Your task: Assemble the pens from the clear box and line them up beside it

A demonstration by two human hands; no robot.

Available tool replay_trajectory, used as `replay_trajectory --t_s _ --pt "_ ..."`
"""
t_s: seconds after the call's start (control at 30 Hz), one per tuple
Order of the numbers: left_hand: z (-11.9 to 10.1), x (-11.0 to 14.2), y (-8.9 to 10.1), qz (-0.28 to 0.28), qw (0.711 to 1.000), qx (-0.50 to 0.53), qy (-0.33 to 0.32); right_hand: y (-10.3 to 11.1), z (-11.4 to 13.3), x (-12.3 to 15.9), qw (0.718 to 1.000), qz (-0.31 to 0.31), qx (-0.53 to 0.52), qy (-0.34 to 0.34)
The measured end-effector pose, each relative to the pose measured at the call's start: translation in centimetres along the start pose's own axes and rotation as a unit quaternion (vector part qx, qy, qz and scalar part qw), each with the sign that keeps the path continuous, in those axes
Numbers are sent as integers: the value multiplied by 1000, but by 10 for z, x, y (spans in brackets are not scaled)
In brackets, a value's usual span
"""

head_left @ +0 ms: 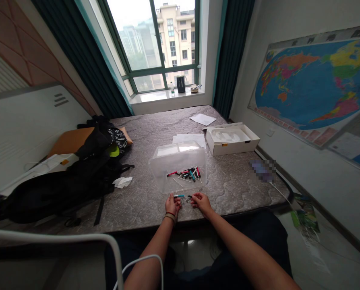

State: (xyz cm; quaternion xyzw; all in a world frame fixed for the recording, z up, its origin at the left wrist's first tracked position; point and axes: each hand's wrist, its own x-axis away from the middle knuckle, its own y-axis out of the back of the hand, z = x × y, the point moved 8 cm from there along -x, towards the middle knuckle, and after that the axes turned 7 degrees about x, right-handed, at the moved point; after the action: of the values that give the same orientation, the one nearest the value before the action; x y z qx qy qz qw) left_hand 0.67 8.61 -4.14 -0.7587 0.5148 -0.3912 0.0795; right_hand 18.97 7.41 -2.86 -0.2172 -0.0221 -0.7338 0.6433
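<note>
Between my two hands lies a slim pen (pixel 180 196) with a teal barrel, a pale middle stretch and a dark end. My left hand (pixel 174 205) is closed on the teal end, a bracelet and a band round its wrist. The fingers of my right hand (pixel 201 202) pinch the dark end; whether that is a separate cap I cannot tell. Just beyond both hands stands a clear plastic box (pixel 158 177). Pen parts (pixel 189 174) in black, red, teal and white lie in a loose heap inside it, with a few thin white sticks beside them.
A white open carton (pixel 232 148) sits to the right, near paper sheets (pixel 198 139). On the left are a black backpack (pixel 56 193) and a crumpled tissue (pixel 122 182). A cable (pixel 281 192) runs off the mattress's (pixel 228 189) right edge. A white tubular frame (pixel 77 237) crosses the lower left.
</note>
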Motion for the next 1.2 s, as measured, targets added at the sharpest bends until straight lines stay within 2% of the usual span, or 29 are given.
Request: replay_trajectory --t_s 0.13,0.37,0.63,0.93,1.2 --pt "-3 0 3 -19 999 28 1 2 3 3 999 -5 -37 -27" --pt "-4 0 8 -36 997 66 4 12 2 3 992 -51 -109 -36" --pt "-3 0 9 -33 996 80 7 14 0 1 986 -50 -147 -51" --pt "-2 -2 8 -32 996 79 11 15 8 6 990 -26 -126 -51" --pt "-3 0 6 -16 997 76 12 9 11 10 993 26 -100 -51"
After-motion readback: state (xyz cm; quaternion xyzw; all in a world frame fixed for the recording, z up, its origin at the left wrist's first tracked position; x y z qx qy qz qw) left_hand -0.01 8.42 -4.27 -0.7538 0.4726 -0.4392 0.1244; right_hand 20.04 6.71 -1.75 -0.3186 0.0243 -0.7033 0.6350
